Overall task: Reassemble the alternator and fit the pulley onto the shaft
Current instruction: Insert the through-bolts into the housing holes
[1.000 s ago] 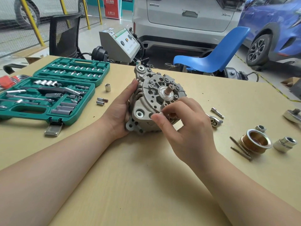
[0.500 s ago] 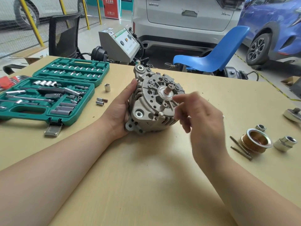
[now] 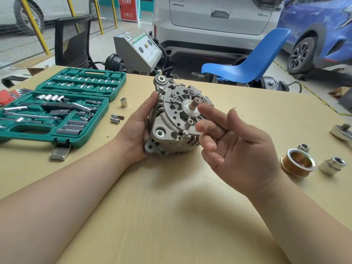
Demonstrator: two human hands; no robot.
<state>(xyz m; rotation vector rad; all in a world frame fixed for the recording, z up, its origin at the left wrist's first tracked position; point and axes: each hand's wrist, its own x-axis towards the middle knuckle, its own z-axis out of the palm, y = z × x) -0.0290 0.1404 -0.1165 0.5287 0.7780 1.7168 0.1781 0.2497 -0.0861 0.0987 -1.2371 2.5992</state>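
The grey alternator (image 3: pixel 172 119) stands on edge in the middle of the table, its copper-tipped shaft (image 3: pixel 194 103) pointing toward me. My left hand (image 3: pixel 138 128) grips its left side and steadies it. My right hand (image 3: pixel 234 147) hovers just right of the housing, palm up, fingers loosely curled and holding nothing. A small bolt (image 3: pixel 185 133) sticks out of the housing's lower front. The ribbed pulley (image 3: pixel 298 162) lies on the table at the right, with a nut (image 3: pixel 303 148) behind it.
An open green socket set (image 3: pixel 57 109) fills the table's left side, with loose sockets (image 3: pixel 123 102) beside it. A large socket (image 3: pixel 332 165) and a ratchet head (image 3: pixel 342 131) lie at the far right. Blue chair (image 3: pixel 247 63) and cars stand beyond the table.
My right hand left the bolt on the housing's lower front, drew back to the right and turned palm up. The left hand and alternator stayed put.
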